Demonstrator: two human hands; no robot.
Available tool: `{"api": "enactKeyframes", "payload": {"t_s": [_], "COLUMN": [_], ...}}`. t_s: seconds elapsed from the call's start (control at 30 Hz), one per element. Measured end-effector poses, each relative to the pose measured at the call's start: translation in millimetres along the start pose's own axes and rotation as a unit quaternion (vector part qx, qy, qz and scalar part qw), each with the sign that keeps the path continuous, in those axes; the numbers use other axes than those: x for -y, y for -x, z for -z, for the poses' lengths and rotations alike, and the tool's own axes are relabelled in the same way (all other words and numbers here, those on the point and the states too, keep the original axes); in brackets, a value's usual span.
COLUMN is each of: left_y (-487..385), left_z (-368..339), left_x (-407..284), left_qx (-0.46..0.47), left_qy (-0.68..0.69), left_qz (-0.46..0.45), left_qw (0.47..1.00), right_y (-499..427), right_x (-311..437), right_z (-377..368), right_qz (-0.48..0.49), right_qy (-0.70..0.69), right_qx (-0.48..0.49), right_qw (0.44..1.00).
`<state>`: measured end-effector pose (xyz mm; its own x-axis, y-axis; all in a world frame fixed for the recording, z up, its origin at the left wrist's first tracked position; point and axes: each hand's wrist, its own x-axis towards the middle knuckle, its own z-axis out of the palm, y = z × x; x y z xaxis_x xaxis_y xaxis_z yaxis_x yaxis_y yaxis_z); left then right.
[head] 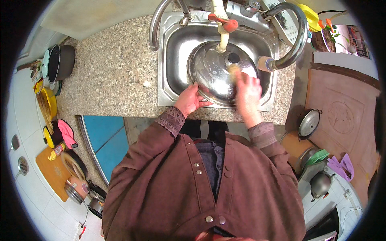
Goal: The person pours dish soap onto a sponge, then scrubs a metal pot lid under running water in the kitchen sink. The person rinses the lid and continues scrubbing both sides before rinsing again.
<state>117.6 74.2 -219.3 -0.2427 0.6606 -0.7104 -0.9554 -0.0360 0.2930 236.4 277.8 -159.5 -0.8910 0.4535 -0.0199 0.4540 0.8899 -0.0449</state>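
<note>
A round metal pot lid (211, 76) with a black knob (233, 58) lies in the stainless steel sink (178, 51), under a plastic tap with a red handle (230, 26). Its near rim is held by my left hand (191, 100), thumb on top and fingers below. My right hand (248, 90), blurred, is over the lid's right side, closed on a small yellowish scrubber (233, 70) just below the knob. Whitish spots show on the lid.
Curved metal faucets stand left (154, 33) and right (303, 33) of the sink. The speckled stone countertop (120, 72) carries a dark pot (64, 61) at far left. Further round are a wooden cutting board (49, 168) and, at right, a potted plant (328, 40).
</note>
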Motion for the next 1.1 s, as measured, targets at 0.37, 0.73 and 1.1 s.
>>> {"api": "enactKeyframes", "payload": {"t_s": [0.37, 0.73, 1.1], "left_y": [2, -2, -12], "left_z": [-3, 0, 6], "left_x": [7, 12, 18], "left_qx": [0.010, -0.048, -0.101], "left_qy": [0.016, 0.030, -0.012], "left_qz": [-0.020, -0.072, -0.111], "left_qw": [1.000, 0.996, 0.989], "right_y": [-31, -9, 3], "right_x": [-37, 32, -98], "right_z": [0, -3, -2], "right_qz": [0.049, 0.231, 0.305], "right_qy": [-0.140, -0.127, -0.169], "right_qx": [-0.052, -0.103, -0.061], "right_qw": [0.988, 0.959, 0.935]}}
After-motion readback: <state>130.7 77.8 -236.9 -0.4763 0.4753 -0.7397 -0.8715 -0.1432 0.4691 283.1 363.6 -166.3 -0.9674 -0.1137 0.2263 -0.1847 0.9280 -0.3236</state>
